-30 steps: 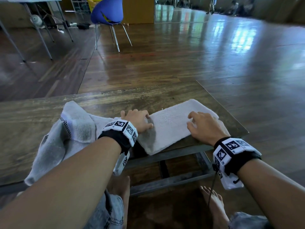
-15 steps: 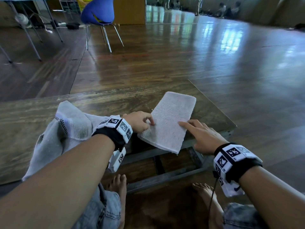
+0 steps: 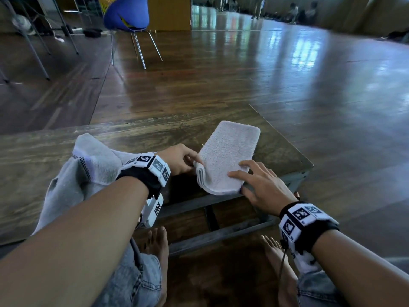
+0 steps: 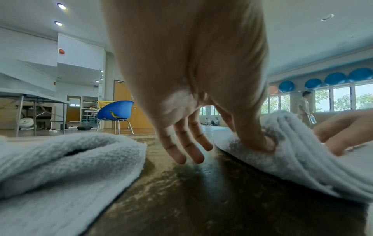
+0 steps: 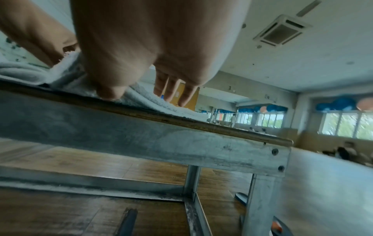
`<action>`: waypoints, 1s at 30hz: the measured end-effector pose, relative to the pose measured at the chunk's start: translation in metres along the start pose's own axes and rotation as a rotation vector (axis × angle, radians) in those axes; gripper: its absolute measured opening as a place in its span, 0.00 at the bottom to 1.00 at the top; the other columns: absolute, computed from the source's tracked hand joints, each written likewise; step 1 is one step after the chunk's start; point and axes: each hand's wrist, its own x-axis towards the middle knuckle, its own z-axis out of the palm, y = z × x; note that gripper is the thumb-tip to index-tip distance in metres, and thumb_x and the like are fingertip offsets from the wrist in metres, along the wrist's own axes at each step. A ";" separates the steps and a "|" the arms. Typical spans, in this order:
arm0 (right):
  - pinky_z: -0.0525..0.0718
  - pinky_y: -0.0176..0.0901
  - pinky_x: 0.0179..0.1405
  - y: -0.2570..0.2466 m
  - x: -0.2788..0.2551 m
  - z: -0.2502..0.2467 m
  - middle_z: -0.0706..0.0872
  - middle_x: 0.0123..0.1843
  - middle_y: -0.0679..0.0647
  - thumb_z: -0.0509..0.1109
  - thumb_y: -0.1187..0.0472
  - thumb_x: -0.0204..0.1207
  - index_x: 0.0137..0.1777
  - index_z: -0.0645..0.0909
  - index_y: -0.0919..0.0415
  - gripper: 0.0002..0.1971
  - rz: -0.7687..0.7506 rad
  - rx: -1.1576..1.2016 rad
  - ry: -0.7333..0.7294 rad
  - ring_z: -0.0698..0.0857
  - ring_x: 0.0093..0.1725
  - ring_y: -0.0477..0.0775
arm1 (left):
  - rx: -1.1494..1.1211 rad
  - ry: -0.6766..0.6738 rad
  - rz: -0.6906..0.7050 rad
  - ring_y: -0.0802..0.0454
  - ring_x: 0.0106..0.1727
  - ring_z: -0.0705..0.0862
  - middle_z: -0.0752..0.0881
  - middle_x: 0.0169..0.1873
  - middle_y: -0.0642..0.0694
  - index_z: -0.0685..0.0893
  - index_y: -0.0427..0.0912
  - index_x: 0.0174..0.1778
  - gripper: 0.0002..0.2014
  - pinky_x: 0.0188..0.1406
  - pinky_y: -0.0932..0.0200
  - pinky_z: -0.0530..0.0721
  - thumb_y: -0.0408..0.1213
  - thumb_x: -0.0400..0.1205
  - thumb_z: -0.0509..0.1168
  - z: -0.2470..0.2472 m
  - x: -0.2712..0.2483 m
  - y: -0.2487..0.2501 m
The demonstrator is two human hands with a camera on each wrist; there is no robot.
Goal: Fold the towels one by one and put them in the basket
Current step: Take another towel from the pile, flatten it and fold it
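Two towels lie on the wooden tabletop (image 3: pixel 137 131). One is a folded white towel (image 3: pixel 230 151), a narrow layered strip set at an angle, with its near end overhanging the tabletop's front edge. The left hand (image 3: pixel 179 159) pinches the layered corner at this towel's near-left edge; the left wrist view shows the thumb (image 4: pixel 254 140) pressed into the stacked folds while the other fingers (image 4: pixel 185 143) hang extended toward the wood, clear of the cloth. That grip is closed on the folded towel. The right hand (image 3: pixel 263 185) rests on the towel's near-right end, fingers spread and mostly straight on top. The right wrist view shows its thumb (image 5: pixel 109 91) against the towel's edge where it meets the table's rim, with the remaining fingers (image 5: pixel 173 91) extended above the cloth. This grip is flat and open, not curled round anything.

An unfolded grey towel (image 3: pixel 88 169) lies crumpled just left of the left hand's grip, partly under the left forearm, draping over the front edge. It bears a checkered band.

Beyond both grips, well away on the wooden floor, stands a blue chair (image 3: pixel 126 16). Beneath the grips, the metal table frame (image 5: pixel 161 140) and the person's bare feet are visible. No basket can be identified near the tabletop.
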 end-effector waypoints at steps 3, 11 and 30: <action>0.77 0.51 0.66 -0.003 0.011 -0.007 0.83 0.65 0.49 0.70 0.56 0.82 0.64 0.85 0.52 0.12 0.051 0.236 0.094 0.79 0.65 0.52 | -0.005 0.146 0.023 0.56 0.46 0.88 0.90 0.46 0.49 0.91 0.44 0.52 0.09 0.50 0.60 0.86 0.44 0.81 0.71 -0.002 0.004 -0.004; 0.84 0.48 0.34 0.001 0.055 -0.043 0.86 0.38 0.67 0.70 0.57 0.84 0.48 0.84 0.75 0.17 0.483 0.753 -0.058 0.84 0.33 0.60 | -0.259 0.211 -0.220 0.53 0.23 0.78 0.81 0.24 0.48 0.83 0.42 0.28 0.19 0.24 0.63 0.75 0.46 0.84 0.66 -0.007 0.027 0.011; 0.78 0.43 0.30 0.062 0.126 -0.017 0.84 0.34 0.59 0.68 0.56 0.78 0.40 0.84 0.68 0.14 0.700 0.565 -0.049 0.82 0.29 0.55 | 0.068 0.306 -0.258 0.41 0.44 0.84 0.83 0.37 0.43 0.76 0.45 0.30 0.16 0.36 0.57 0.73 0.48 0.82 0.65 0.019 0.098 0.008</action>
